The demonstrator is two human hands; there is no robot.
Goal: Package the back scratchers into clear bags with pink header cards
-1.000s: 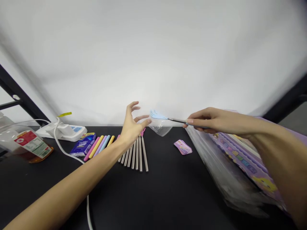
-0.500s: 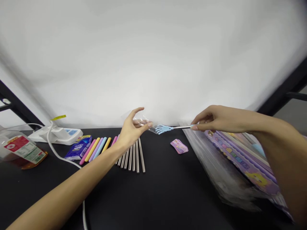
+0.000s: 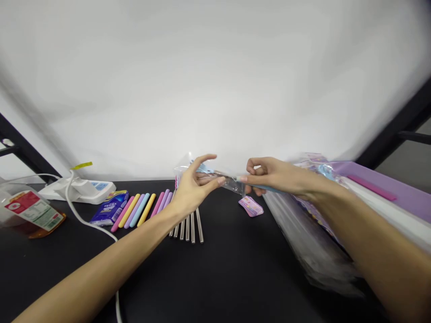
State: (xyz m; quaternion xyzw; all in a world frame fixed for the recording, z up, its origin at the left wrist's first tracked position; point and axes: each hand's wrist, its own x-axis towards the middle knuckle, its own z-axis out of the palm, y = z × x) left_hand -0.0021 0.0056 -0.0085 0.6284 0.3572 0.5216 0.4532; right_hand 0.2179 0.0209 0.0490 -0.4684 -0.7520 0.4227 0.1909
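My left hand (image 3: 198,181) pinches a clear plastic bag (image 3: 237,186) between thumb and fingers, above the table. A back scratcher (image 3: 204,168) with a light-blue, hand-shaped head and a metal shaft lies inside the bag, its head behind my left fingers. At the bag's right end, my right hand (image 3: 269,175) grips the scratcher by its light-blue handle, which sticks out below the palm. Under my left hand lies a row of metal rods (image 3: 192,226), their far ends partly hidden by it. A small stack of pink-purple cards (image 3: 251,206) rests below my right hand.
Coloured sticks (image 3: 142,210) lie left of the rods, beside a blue packet (image 3: 110,208). A white power strip (image 3: 96,190), its cable and a bottle (image 3: 37,213) stand further left. Clear plastic sleeves (image 3: 303,242) and a purple box (image 3: 380,177) occupy the right. A white wall stands behind.
My right hand has moved left, sliding the back scratcher head-first into the bag my left hand holds. The scratcher's head was outside the bag's mouth half a second ago.
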